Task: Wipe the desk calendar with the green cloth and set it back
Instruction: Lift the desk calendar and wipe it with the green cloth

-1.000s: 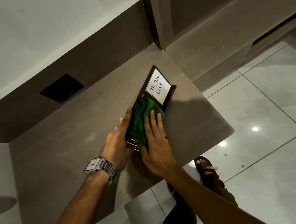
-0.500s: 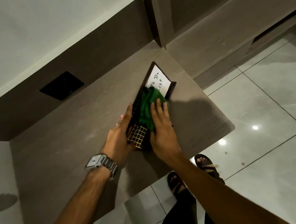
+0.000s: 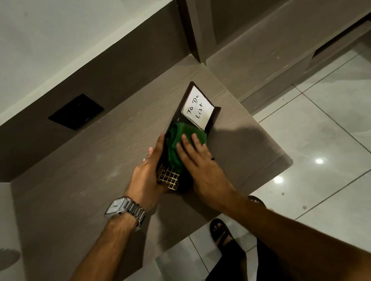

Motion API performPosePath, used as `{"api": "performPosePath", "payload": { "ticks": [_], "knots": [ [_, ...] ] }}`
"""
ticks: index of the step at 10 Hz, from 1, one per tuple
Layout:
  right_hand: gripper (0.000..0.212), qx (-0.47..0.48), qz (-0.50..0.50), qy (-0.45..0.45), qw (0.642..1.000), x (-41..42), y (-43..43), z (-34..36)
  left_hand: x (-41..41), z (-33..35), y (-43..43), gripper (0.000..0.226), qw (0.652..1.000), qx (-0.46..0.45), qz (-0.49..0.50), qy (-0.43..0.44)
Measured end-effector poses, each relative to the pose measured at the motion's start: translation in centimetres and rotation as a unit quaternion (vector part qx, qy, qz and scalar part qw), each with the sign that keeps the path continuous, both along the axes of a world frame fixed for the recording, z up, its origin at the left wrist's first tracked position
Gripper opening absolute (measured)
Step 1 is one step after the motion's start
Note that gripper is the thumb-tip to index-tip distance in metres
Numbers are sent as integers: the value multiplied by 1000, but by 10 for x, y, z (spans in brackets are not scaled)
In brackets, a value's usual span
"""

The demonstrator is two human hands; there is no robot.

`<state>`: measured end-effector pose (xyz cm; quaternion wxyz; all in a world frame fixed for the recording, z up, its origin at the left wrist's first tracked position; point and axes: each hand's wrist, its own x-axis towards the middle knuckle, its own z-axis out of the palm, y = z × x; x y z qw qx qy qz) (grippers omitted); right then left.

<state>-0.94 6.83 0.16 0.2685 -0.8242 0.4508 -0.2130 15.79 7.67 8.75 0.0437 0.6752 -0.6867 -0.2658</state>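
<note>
The right hand (image 3: 202, 166) presses flat, fingers spread, on the green cloth (image 3: 179, 144), which has slid back down the desk calendar (image 3: 188, 138) from half a second ago, baring the whole "To Do List" card (image 3: 197, 110) again. The left hand (image 3: 149, 178) keeps its grip closed around the calendar's near left edge, steadying it. The calendar lies flat near the desk (image 3: 81, 173) corner by the wall, so wiping strokes appear under way; standing it back up remains.
</note>
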Motion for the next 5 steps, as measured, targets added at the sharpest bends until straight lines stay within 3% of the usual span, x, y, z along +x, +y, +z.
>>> {"api": "performPosePath", "payload": {
  "ticks": [1, 3, 5],
  "knots": [
    [93, -52, 23, 25, 998, -8, 9, -1, 0, 0, 1, 103, 1000, 5, -2, 1],
    [96, 15, -43, 30, 999, 4, -32, 28, -4, -2, 1, 101, 1000, -7, 5, 9],
    [103, 58, -32, 13, 998, 7, -7, 19, -3, 0, 1, 103, 1000, -11, 2, 6]
  ]
}}
